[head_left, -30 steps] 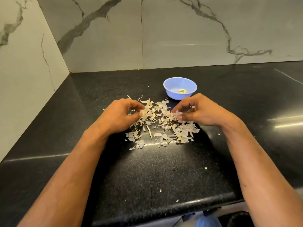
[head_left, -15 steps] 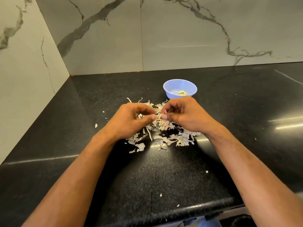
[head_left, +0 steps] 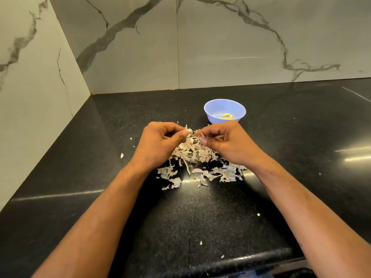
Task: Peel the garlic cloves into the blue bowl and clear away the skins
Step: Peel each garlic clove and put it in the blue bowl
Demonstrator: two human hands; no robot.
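A pile of pale garlic skins (head_left: pixel 197 157) lies on the black counter (head_left: pixel 180 217) in front of me. My left hand (head_left: pixel 160 143) and my right hand (head_left: pixel 226 142) hover over the pile with curled fingers, thumbs nearly meeting. The left thumb and forefinger pinch a small pale piece (head_left: pixel 188 131), skin or clove I cannot tell. The right fingertips pinch at skins (head_left: pixel 200 135) beside it. Behind the right hand stands the blue bowl (head_left: pixel 224 110) with a few yellowish peeled cloves (head_left: pixel 226 116) inside.
Marble walls close the counter at the back and left, meeting in a corner (head_left: pixel 91 94). Stray skin flecks (head_left: pixel 121 155) lie left of the pile and near the counter's front edge (head_left: pixel 220 261). Bare counter stretches to the right.
Both hands have drawn together from the sides of the pile and lifted slightly, fingertips now meeting over its far part. The skins are bunched closer under them.
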